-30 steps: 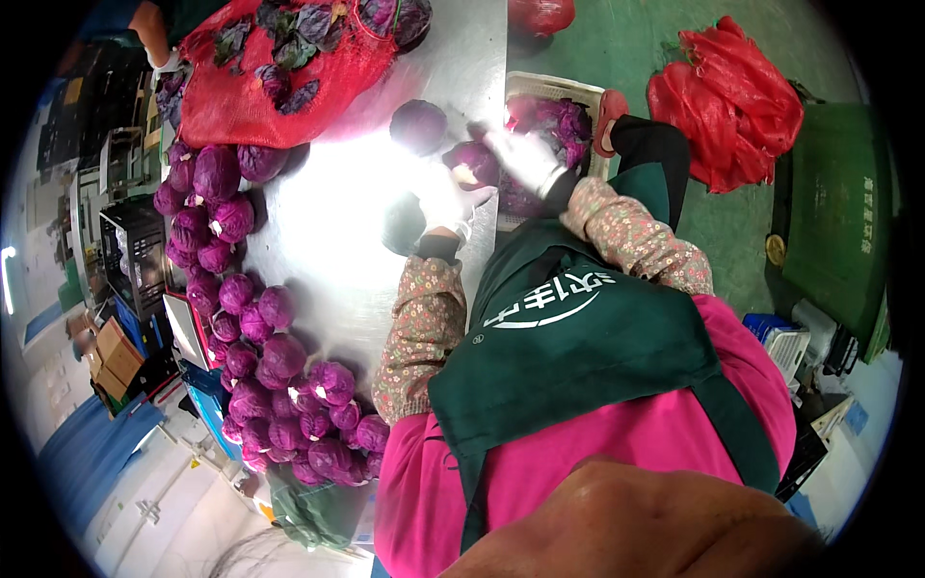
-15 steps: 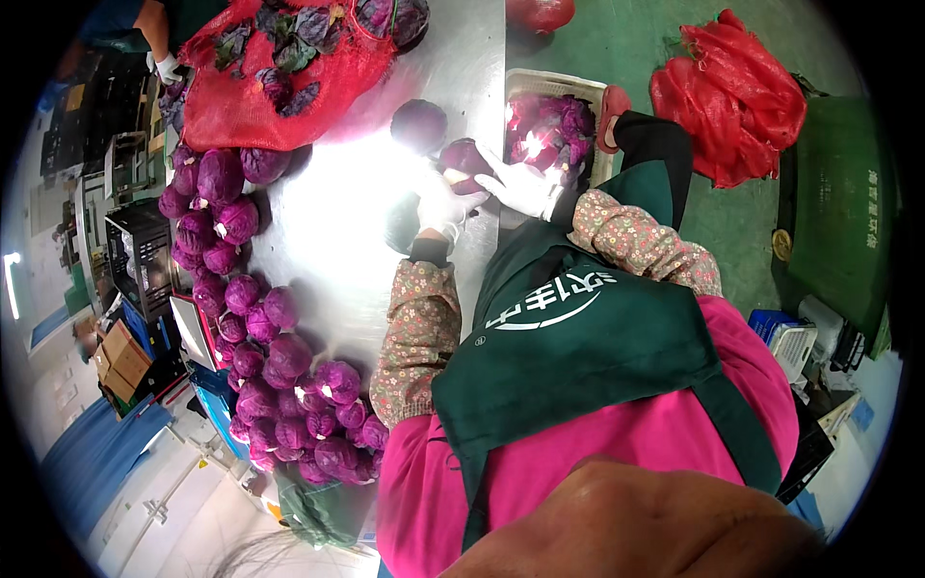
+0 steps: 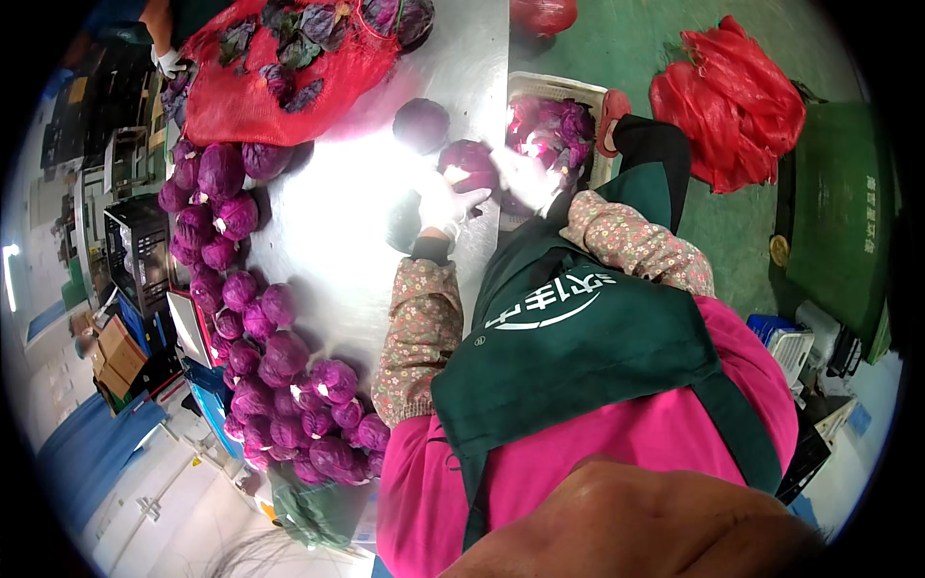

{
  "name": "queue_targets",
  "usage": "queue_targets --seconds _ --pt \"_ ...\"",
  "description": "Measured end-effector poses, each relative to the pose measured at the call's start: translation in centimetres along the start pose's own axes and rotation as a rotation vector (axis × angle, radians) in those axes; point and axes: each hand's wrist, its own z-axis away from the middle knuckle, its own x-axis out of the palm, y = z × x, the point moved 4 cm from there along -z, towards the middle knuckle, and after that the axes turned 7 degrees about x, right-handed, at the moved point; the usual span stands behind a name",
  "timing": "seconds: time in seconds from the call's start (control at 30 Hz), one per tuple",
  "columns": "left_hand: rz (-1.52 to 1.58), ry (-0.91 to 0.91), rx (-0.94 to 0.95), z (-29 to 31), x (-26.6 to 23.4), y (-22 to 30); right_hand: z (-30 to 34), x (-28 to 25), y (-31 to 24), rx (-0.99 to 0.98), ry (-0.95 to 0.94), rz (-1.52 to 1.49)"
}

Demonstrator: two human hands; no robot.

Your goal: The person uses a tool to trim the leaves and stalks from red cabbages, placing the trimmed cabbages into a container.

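A red cabbage with a pale cut stem rests near the right edge of the metal table. My left hand, in a white glove, is closed on its near left side; strong glare washes out part of that hand. Just right of the cabbage is my right hand, also white-gloved, its fingers smeared by motion. A purple piece, perhaps a leaf, shows below the right hand; whether I grip it is unclear. Another, darker cabbage sits beyond them.
Many trimmed red cabbages line the table's left side. A red mesh sack of cabbages lies at the far left, a co-worker's gloved hand beside it. Purple leaves fill a pale crate on the right; red sacks lie on the floor.
My right hand has turned from spread fingers beside the cabbage to a blurred pose slightly right and lower. More of the cabbage shows, and a purple piece appears below that hand.
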Motion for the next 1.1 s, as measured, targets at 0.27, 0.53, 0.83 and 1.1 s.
queue_targets --seconds 0.27,0.53,0.83,1.1 --pt "-0.15 0.046 0.094 1.1 -0.7 2.2 -0.9 -3.7 1.4 0.167 0.177 0.034" --pt "-0.226 -0.094 0.154 -0.9 0.4 -1.2 -2.7 -3.4 2.4 0.239 0.022 0.094" --pt "0.18 -0.024 0.172 0.7 0.8 -1.3 -1.6 -2.0 -0.8 0.188 -0.205 0.249" --pt "0.155 0.174 0.121 2.9 0.7 -1.2 -0.6 -1.4 -0.2 0.137 -0.131 0.206"
